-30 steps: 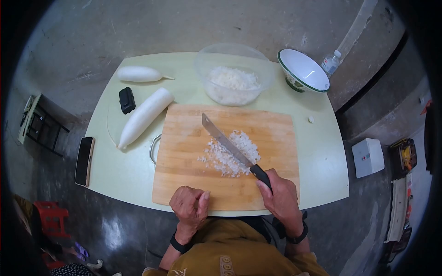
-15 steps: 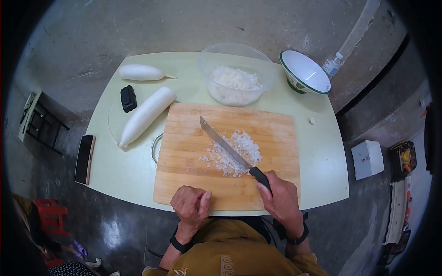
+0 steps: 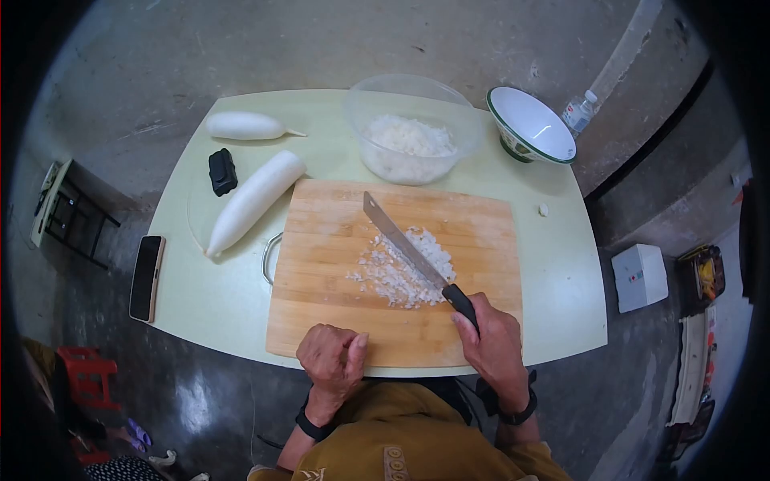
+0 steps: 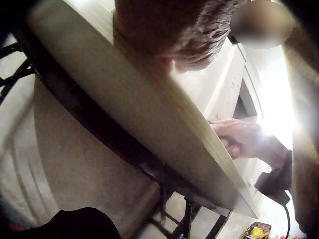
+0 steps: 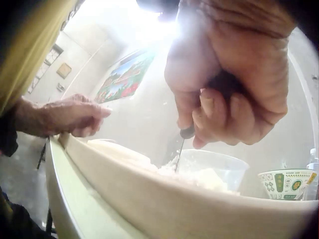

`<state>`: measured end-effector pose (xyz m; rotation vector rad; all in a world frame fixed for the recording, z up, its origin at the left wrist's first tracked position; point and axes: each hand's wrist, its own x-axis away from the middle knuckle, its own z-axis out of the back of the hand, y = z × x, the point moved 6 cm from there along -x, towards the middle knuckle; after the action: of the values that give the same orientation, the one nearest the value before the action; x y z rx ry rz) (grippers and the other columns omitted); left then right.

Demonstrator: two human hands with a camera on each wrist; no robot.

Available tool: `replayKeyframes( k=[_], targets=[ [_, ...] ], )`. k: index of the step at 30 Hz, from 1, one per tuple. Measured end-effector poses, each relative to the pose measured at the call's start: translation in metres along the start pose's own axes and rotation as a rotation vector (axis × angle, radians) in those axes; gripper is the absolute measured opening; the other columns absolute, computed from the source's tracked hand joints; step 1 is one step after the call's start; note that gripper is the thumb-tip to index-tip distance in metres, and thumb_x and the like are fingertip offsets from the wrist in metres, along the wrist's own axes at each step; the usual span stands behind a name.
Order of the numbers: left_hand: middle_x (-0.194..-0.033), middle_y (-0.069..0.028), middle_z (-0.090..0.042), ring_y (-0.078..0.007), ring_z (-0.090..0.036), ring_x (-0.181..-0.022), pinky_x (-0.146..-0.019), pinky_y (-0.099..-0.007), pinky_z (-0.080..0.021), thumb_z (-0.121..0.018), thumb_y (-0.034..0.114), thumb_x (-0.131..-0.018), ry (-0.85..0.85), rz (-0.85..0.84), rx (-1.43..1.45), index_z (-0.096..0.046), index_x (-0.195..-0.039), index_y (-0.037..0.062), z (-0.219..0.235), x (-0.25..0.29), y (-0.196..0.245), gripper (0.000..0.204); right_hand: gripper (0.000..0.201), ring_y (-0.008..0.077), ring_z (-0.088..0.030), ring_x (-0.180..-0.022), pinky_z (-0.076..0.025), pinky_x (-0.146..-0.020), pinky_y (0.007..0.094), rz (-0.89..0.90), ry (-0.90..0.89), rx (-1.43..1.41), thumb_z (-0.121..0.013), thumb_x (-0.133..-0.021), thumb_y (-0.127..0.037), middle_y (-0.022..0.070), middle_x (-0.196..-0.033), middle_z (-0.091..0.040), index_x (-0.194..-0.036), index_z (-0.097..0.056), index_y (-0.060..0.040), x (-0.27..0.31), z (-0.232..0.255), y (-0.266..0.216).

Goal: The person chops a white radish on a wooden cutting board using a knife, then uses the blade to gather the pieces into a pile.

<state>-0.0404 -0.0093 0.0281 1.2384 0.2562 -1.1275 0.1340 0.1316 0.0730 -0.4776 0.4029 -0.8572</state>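
My right hand (image 3: 493, 341) grips the black handle of a kitchen knife (image 3: 405, 244). The blade slants to the upper left across a patch of finely chopped white bits (image 3: 393, 276) on the wooden cutting board (image 3: 321, 240). At the board's near edge rests my left hand (image 3: 331, 353), its fingers curled in and its thumb to the right, with nothing held. The right wrist view shows the handle wrapped by the fingers (image 5: 214, 109) and the thin blade edge-down among the bits. Behind the board, a clear plastic bowl (image 3: 377, 164) holds a heap of chopped white pieces (image 3: 409, 136).
A large white radish (image 3: 255, 204) lies left of the board, a smaller one (image 3: 245, 126) behind it, with a black case (image 3: 222, 172) between. A phone (image 3: 147, 279) lies at the left edge. A green-rimmed bowl (image 3: 532, 124) and a plastic bottle (image 3: 579, 112) stand back right.
The knife and right hand have shifted slightly right over the last half second, the blade tip moving away toward the board's far side. The left hand stays in place.
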Motion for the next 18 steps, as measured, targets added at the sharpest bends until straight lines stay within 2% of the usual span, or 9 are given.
replayKeyframes(
  k=[4, 6, 10, 13, 14, 16, 18],
  targets=[
    [-0.062, -0.0075, -0.053, -0.0278, -0.051, -0.055, -0.051, -0.0373, -0.038, -0.072, 0.008, -0.079, -0.004, 0.000, -0.008, -0.057, -0.070, 0.0047, -0.0003, 0.0004, -0.0009, 0.017, 0.016, 0.0395, -0.059, -0.062, -0.044, -0.054, 0.0441, -0.060, -0.051, -0.014, -0.065, -0.089, -0.013, 0.0178, -0.071, -0.060, -0.095, -0.054, -0.0029, 0.0017, 0.0059, -0.0020],
    [-0.061, -0.0082, -0.052, -0.0269, -0.050, -0.054, -0.051, -0.0365, -0.038, -0.071, 0.009, -0.081, 0.001, -0.008, 0.001, -0.057, -0.071, 0.0036, -0.0004, -0.0010, 0.0000, 0.018, 0.015, 0.0393, -0.059, -0.062, -0.044, -0.053, 0.0435, 0.010, 0.008, -0.046, -0.065, -0.089, -0.012, 0.0182, -0.070, -0.059, -0.094, -0.054, -0.0025, 0.0014, 0.0058, -0.0048],
    [-0.061, -0.0088, -0.051, -0.0261, -0.049, -0.053, -0.051, -0.0358, -0.037, -0.070, 0.010, -0.083, 0.008, -0.014, 0.011, -0.056, -0.072, 0.0026, 0.0001, -0.0004, -0.0008, 0.019, 0.015, 0.0391, -0.059, -0.062, -0.044, -0.054, 0.0437, -0.006, -0.027, 0.001, -0.065, -0.089, -0.012, 0.0187, -0.070, -0.059, -0.094, -0.055, -0.0028, -0.0002, 0.0030, -0.0027],
    [-0.061, -0.0088, -0.052, -0.0262, -0.049, -0.054, -0.051, -0.0358, -0.037, -0.070, 0.010, -0.083, 0.002, -0.011, 0.013, -0.056, -0.072, 0.0027, -0.0002, -0.0010, 0.0003, 0.019, 0.016, 0.0389, -0.060, -0.064, -0.045, -0.056, 0.0441, 0.000, 0.007, -0.095, -0.065, -0.089, -0.014, 0.0189, -0.072, -0.060, -0.095, -0.055, -0.0032, 0.0008, 0.0055, -0.0047],
    [-0.061, -0.0088, -0.052, -0.0262, -0.049, -0.054, -0.051, -0.0358, -0.037, -0.070, 0.010, -0.083, -0.001, -0.011, 0.015, -0.056, -0.072, 0.0027, -0.0002, -0.0004, 0.0006, 0.019, 0.016, 0.0387, -0.060, -0.064, -0.045, -0.056, 0.0441, 0.006, -0.014, -0.035, -0.065, -0.089, -0.014, 0.0188, -0.072, -0.060, -0.096, -0.055, -0.0034, -0.0012, 0.0010, -0.0018],
    [-0.062, -0.0079, -0.053, -0.0278, -0.051, -0.056, -0.051, -0.0373, -0.039, -0.072, 0.007, -0.079, -0.011, -0.005, -0.003, -0.057, -0.071, 0.0048, 0.0001, -0.0004, -0.0005, 0.017, 0.016, 0.0386, -0.061, -0.065, -0.045, -0.057, 0.0441, 0.014, -0.031, 0.023, -0.065, -0.089, -0.015, 0.0187, -0.073, -0.061, -0.097, -0.056, -0.0036, -0.0017, 0.0004, -0.0032],
    [-0.062, -0.0078, -0.053, -0.0278, -0.051, -0.056, -0.051, -0.0372, -0.039, -0.072, 0.007, -0.079, -0.006, -0.004, -0.004, -0.057, -0.071, 0.0048, -0.0007, -0.0002, -0.0007, 0.017, 0.016, 0.0387, -0.060, -0.065, -0.045, -0.056, 0.0439, -0.024, -0.043, -0.021, -0.065, -0.089, -0.014, 0.0182, -0.072, -0.061, -0.097, -0.056, -0.0036, -0.0011, 0.0061, -0.0067]
  ],
)
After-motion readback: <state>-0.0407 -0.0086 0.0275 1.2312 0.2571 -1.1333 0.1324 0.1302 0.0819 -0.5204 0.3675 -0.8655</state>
